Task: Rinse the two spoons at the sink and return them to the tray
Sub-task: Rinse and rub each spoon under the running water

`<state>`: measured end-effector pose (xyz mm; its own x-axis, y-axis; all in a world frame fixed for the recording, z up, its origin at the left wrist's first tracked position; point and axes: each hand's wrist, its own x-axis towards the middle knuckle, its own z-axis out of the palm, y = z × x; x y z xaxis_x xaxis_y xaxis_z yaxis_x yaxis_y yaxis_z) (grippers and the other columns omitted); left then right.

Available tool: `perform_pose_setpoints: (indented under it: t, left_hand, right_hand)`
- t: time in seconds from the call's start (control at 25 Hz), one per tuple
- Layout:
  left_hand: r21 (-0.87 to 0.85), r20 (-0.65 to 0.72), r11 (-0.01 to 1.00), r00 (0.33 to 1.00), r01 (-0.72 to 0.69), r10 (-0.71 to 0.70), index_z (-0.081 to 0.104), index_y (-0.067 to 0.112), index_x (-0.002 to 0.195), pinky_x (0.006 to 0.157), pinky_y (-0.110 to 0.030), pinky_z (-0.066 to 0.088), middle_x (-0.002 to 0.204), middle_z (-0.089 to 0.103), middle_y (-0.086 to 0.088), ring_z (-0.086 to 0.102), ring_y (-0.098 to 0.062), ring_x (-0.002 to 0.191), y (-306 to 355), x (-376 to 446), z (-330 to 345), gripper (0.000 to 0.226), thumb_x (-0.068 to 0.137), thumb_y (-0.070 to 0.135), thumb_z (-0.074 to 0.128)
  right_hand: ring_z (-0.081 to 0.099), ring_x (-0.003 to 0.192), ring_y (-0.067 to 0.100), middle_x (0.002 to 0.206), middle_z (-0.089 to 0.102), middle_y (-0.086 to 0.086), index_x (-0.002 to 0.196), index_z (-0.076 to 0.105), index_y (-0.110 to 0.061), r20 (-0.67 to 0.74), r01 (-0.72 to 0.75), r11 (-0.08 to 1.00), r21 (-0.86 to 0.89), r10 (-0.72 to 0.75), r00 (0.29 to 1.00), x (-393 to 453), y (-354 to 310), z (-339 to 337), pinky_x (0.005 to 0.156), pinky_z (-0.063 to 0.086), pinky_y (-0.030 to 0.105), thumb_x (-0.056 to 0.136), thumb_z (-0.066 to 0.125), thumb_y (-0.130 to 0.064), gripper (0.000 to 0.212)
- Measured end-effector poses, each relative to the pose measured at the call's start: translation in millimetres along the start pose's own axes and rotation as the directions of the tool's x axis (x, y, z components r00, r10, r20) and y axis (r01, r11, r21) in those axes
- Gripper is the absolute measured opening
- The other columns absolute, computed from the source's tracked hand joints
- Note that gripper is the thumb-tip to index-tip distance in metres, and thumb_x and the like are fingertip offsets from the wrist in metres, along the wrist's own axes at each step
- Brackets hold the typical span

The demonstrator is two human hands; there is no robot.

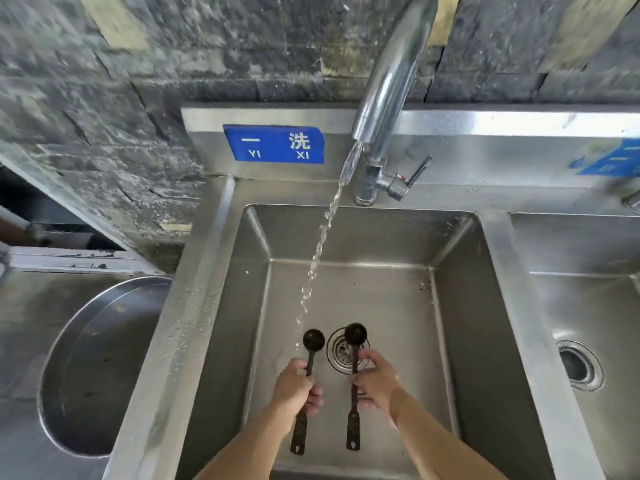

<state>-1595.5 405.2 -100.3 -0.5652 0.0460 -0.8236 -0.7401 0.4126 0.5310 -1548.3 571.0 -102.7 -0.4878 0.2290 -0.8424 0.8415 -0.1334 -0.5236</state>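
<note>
Two dark long-handled spoons are held over the steel sink basin (457,306). My left hand (294,386) grips the handle of the left spoon (313,339), its bowl pointing away from me, just right of the falling water stream (318,251). My right hand (375,377) grips the right spoon (355,333), whose bowl hangs above the drain (341,351). Both handles stick out toward me below the hands. Water runs from the chrome tap (388,84). A round steel tray (100,362) lies on the counter to the left.
A second basin (588,306) with its own drain lies to the right. A blue sign (273,144) is fixed to the steel backsplash. The tap lever (412,176) sits behind the basin. A dark stone wall rises behind everything.
</note>
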Motion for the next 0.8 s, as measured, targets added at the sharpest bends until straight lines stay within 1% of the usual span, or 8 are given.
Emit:
perform_pose_setpoints:
  t: [0.16,0.28,0.36,0.44,0.56,0.64,0.72,0.8]
  left_hand:
    - [-0.174,0.065,0.984,0.997,0.044,-0.033,0.051,0.002,0.106,0.04,-0.027,0.033,0.067,0.056,-0.017,0.051,-0.023,0.049,24.9,-48.0,-32.4,0.022,0.096,-0.005,0.033]
    - [-0.198,0.089,0.98,0.996,0.023,-0.005,0.055,0.002,0.104,0.043,-0.027,0.038,0.069,0.06,-0.019,0.054,-0.024,0.049,36.8,-73.9,-53.4,0.024,0.096,-0.006,0.034]
    - [-0.201,0.096,0.979,0.995,0.001,0.019,0.058,0.008,0.101,0.059,-0.037,0.051,0.078,0.068,-0.018,0.065,-0.028,0.062,46.3,-78.4,-58.7,0.026,0.096,-0.006,0.038]
    - [-0.201,0.087,0.979,0.994,-0.043,0.062,0.06,0.016,0.098,0.081,-0.043,0.053,0.09,0.075,-0.014,0.073,-0.028,0.082,55.5,-82.4,-62.8,0.026,0.095,-0.004,0.044]
    - [-0.224,0.099,0.966,0.982,-0.132,0.158,0.061,0.015,0.107,0.086,-0.037,0.048,0.094,0.078,-0.006,0.073,-0.02,0.091,72.6,-80.6,-59.7,0.021,0.091,0.001,0.057]
    - [-0.257,0.104,0.948,0.97,-0.189,0.222,0.062,0.01,0.111,0.098,-0.038,0.046,0.099,0.077,-0.006,0.072,-0.019,0.094,88.4,-78.2,-55.8,0.02,0.092,0.004,0.057]
    - [-0.306,0.12,0.923,0.953,-0.232,0.279,0.063,0.009,0.111,0.105,-0.041,0.042,0.102,0.077,-0.005,0.07,-0.018,0.099,102.3,-77.8,-51.0,0.02,0.093,0.005,0.056]
    - [-0.354,0.149,0.902,0.937,-0.246,0.314,0.065,0.012,0.108,0.105,-0.04,0.041,0.102,0.077,-0.002,0.069,-0.017,0.104,114.5,-79.2,-46.2,0.02,0.09,0.007,0.058]
  right_hand:
    - [0.055,0.067,0.02,0.087,0.06,0.013,0.113,0.059,-0.026,0.024,-0.01,1.0,0.015,0.01,1.0,-42.9,-30.4,10.6,0.052,0.052,0.025,0.086,0.066,0.002,0.04]
    - [0.059,0.067,0.02,0.082,0.064,0.009,0.105,0.062,-0.027,0.02,0.019,0.999,0.027,-0.02,1.0,-67.5,-47.4,14.8,0.056,0.055,0.028,0.084,0.069,0.001,0.036]
    - [0.059,0.064,0.019,0.079,0.066,0.007,0.104,0.063,-0.026,0.009,0.042,0.999,0.026,-0.042,0.999,-74.3,-55.8,12.7,0.056,0.054,0.027,0.083,0.07,0.0,0.035]
    - [0.059,0.067,0.02,0.084,0.069,0.008,0.107,0.062,-0.026,-0.006,0.061,0.998,0.033,-0.061,0.998,-86.4,-64.6,10.7,0.056,0.054,0.026,0.083,0.07,0.0,0.036]
    - [0.056,0.067,0.02,0.087,0.066,0.012,0.113,0.06,-0.024,-0.016,0.087,0.993,0.079,-0.086,0.996,-99.2,-76.6,5.2,0.056,0.052,0.027,0.086,0.067,0.003,0.039]
    - [0.055,0.069,0.021,0.09,0.067,0.016,0.114,0.059,-0.023,-0.034,0.112,0.987,0.113,-0.109,0.993,-105.5,-84.3,0.2,0.056,0.051,0.027,0.087,0.065,0.004,0.04]
    - [0.056,0.078,0.023,0.102,0.071,0.023,0.114,0.059,-0.024,-0.05,0.139,0.979,0.15,-0.132,0.99,-110.6,-89.5,-4.5,0.062,0.054,0.029,0.087,0.066,0.004,0.04]
    - [0.057,0.082,0.024,0.104,0.072,0.021,0.114,0.06,-0.025,-0.064,0.159,0.968,0.191,-0.15,0.987,-114.5,-93.1,-8.8,0.068,0.057,0.032,0.086,0.067,0.003,0.04]
